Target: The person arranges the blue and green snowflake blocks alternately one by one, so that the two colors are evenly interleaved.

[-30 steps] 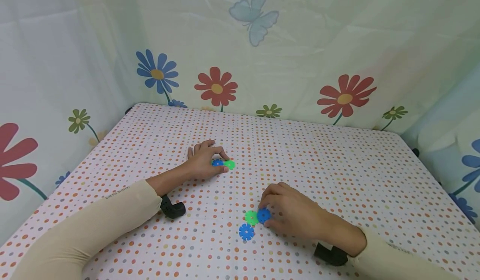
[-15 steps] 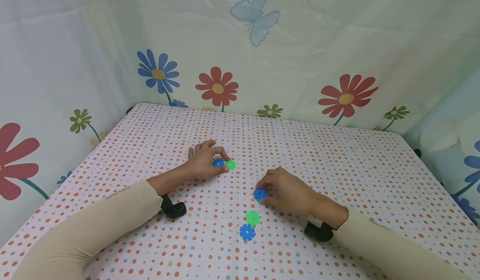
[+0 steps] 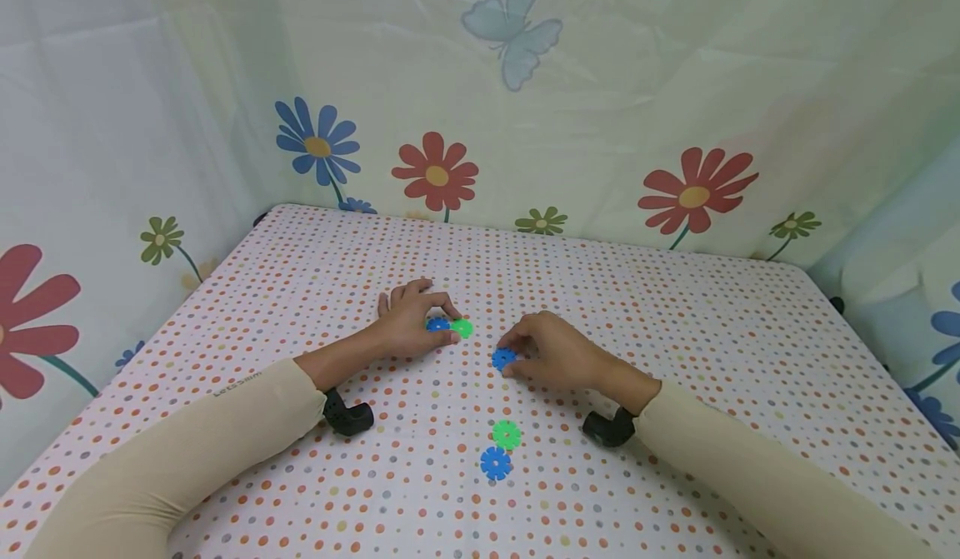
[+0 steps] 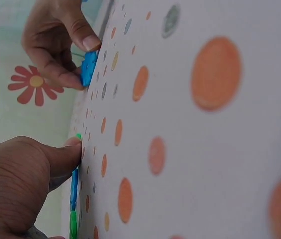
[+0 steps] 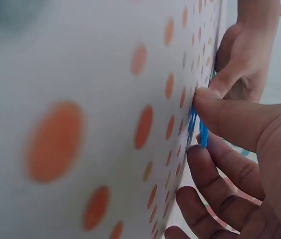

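Note:
Near the middle of the table, my left hand [image 3: 408, 326] pinches a row of flat notched plastic discs between thumb and index finger. A green disc [image 3: 466, 328] sits at the fingertips, joined to a blue disc [image 3: 438, 324]. Another green disc [image 4: 72, 225] shows behind the blue one in the left wrist view; the palm covers it from above. To the right, my right hand [image 3: 558, 351] holds a single blue disc [image 3: 502, 360] by its edges with thumb and fingers. That disc is close over the cloth, a short gap from the left hand's row.
Closer to me, a green notched disc [image 3: 506, 435] and a blue notched disc [image 3: 495, 463] lie edge to edge on the dotted tablecloth [image 3: 360, 501]. A flowered curtain [image 3: 570, 126] surrounds the table's back and sides. Black wrist mounts [image 3: 609, 428] hang beneath both forearms.
My right hand has lifted its blue disc away from beside the loose green disc and carried it forward and left, toward the left hand. The left hand has stayed in place.

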A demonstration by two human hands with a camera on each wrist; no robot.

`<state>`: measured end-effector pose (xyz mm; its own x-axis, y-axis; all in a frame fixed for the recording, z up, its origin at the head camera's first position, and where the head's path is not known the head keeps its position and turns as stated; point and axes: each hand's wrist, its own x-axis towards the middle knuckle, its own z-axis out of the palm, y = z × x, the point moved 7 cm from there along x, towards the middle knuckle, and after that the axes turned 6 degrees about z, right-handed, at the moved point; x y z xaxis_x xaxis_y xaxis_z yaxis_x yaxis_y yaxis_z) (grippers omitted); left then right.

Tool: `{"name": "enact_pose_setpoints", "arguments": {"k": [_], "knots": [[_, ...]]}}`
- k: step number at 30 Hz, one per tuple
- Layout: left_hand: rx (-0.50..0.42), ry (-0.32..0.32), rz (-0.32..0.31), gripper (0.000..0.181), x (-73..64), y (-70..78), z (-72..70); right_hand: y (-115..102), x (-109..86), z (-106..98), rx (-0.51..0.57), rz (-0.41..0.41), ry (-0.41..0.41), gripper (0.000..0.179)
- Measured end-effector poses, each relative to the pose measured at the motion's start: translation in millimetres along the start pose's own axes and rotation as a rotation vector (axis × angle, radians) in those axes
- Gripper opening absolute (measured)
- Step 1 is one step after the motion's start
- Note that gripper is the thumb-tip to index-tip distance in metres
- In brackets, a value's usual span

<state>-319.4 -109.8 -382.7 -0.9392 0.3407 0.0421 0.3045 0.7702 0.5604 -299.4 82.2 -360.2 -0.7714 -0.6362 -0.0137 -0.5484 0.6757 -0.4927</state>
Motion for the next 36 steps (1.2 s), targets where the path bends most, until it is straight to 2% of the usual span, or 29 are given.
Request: {"name": "enact_pose_setpoints", "arguments": {"k": [10,18,24,36], "knots": [[0.01,-0.008,-0.008,0.021,0.4,-0.8,0.7,9.3,25.8,-2.1,0.032,0.072,0.005,0.029],[0.007,-0.008,0.001,0.02,0.0,0.7,0.2,17.3,41.5,-1.3,0.06,0.169,-0.002,0.032],[0.009,-0.006,0.005,0.02,-0.4,1.2,-0.7,19.6,48.7,-0.9,0.085,0.172,0.001,0.031],[0.003,-0.002,0.001,0.02,0.6,0.1,-0.1,21.5,51.3,-0.5,0.126,0.194,-0.011,0.03]]}}
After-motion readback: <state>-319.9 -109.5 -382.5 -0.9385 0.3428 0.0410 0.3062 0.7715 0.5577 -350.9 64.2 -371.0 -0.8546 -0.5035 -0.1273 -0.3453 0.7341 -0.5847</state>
